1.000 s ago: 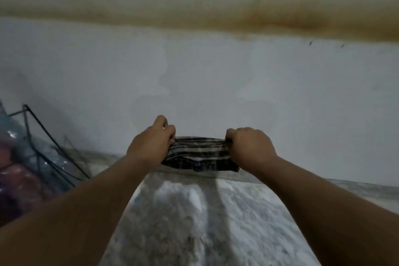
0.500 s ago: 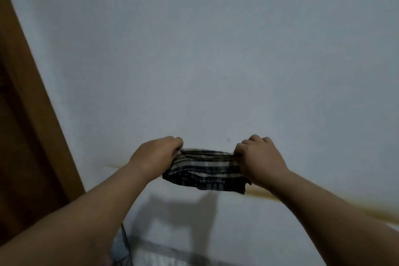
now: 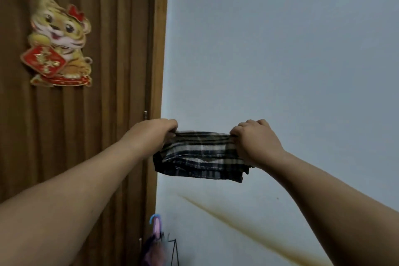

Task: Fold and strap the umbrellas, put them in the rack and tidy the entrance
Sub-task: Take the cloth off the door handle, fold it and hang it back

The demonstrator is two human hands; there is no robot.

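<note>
Plaid: a dark blue and cream checked cloth (image 3: pixel 199 155), folded over on itself, held in the air between both hands in front of the wall (image 3: pixel 280 60).
Left hand (image 3: pixel 154 134): fingers curled tight round the cloth's left end, arm stretched forward.
Right hand (image 3: pixel 255 140): fingers curled round the cloth's right end, knuckles up, arm stretched forward.
Cloth shape: top edge pulled roughly level between the fists; lower layers sag beneath, with a loose corner hanging low on the right.
Door (image 3: pixel 97 93): brown ribbed wood on the left, its frame meeting the wall just behind the left hand.
Sticker (image 3: pixel 58 43): a cartoon tiger with a red bow and a red diamond plaque, stuck high on the door.
Umbrella (image 3: pixel 156 242): purple and pink, with a curved blue-pink handle, at the bottom edge beside the door frame; blurred.
Rack (image 3: pixel 173 250): thin black wire touching or just beside the umbrella; cannot tell which.
Wall mark: a brownish streak slants down to the right, low on the pale wall.
</note>
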